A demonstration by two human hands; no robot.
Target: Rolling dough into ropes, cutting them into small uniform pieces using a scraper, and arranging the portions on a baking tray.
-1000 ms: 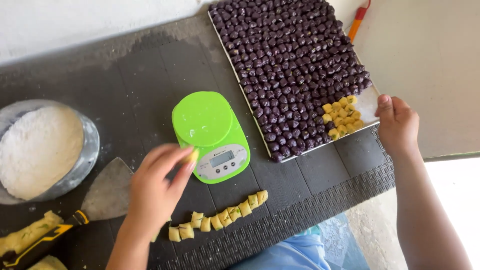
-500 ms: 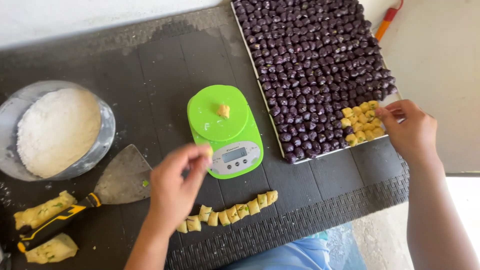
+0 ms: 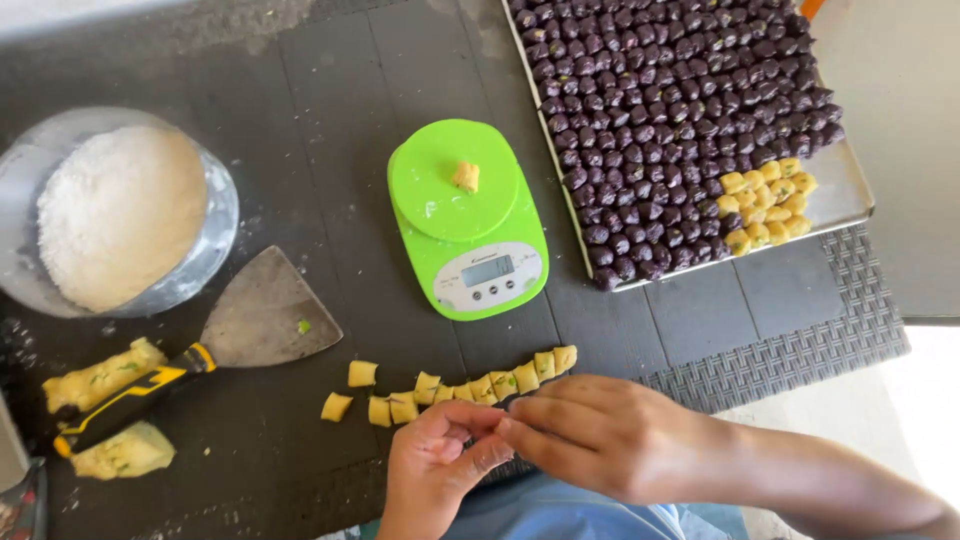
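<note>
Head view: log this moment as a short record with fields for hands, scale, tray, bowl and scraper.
left hand: at the near table edge, fingertips meeting the right hand; whether it grips anything cannot be told
right hand: beside it, just below the row of yellow dough pieces
scale: green, one dough piece on its platform
tray: packed with dark purple balls, a few yellow balls in its near corner
bowl: filled with white flour
scraper: flat on the dark mat, yellow-black handle

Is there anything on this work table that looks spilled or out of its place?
Little stands out. Two yellow dough pieces lie apart from the cut dough row, and white flour dust speckles the dark mat beside the flour bowl.
</note>
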